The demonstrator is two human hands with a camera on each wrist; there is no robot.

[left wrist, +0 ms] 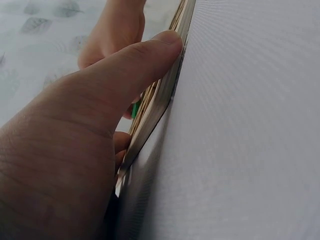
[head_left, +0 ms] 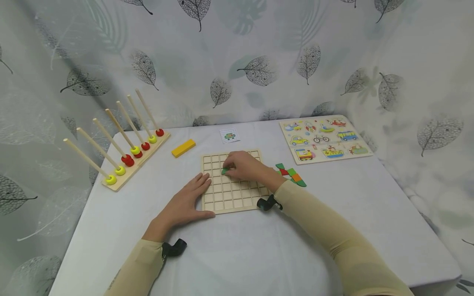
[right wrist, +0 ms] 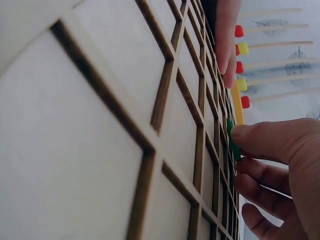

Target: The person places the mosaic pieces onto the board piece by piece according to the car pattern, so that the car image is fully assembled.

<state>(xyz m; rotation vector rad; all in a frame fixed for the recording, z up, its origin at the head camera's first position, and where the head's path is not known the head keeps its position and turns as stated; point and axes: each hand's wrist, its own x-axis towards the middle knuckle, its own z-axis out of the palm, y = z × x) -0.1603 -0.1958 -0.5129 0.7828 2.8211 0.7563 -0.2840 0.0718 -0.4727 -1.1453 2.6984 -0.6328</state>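
The right hand (head_left: 244, 165) pinches a green piece (head_left: 224, 171) between thumb and fingers over the board (head_left: 218, 196), midway along the tabletop (head_left: 352, 230). The left hand (head_left: 185, 205), thumb spread from nearly straight fingers, touches the board's left edge and near left corner. Loose pieces (head_left: 296, 177) lie by its right edge; a puzzle (head_left: 322, 144) fills the tabletop's back right corner.

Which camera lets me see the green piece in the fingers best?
The right wrist view: the green piece appears largest there, pinched by the right hand. The head view shows it small, over the grid board; the left wrist view shows just a sliver beyond the board's edge.
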